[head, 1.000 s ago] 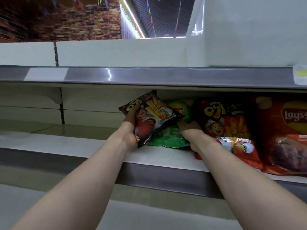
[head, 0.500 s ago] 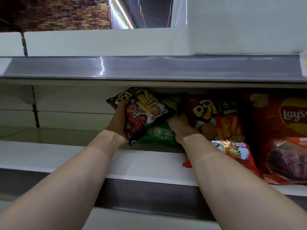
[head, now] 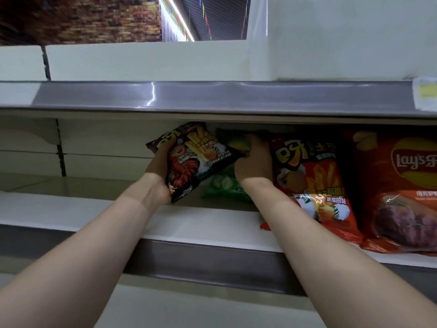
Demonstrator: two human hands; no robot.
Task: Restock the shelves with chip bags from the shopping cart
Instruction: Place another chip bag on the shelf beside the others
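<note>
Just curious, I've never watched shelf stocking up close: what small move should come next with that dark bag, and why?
Probably tip the dark chip bag upright and set it on the shelf, left of the red fries bag. The left hand grips it tilted, in front of the green chip bag, where the right hand reaches.
</note>
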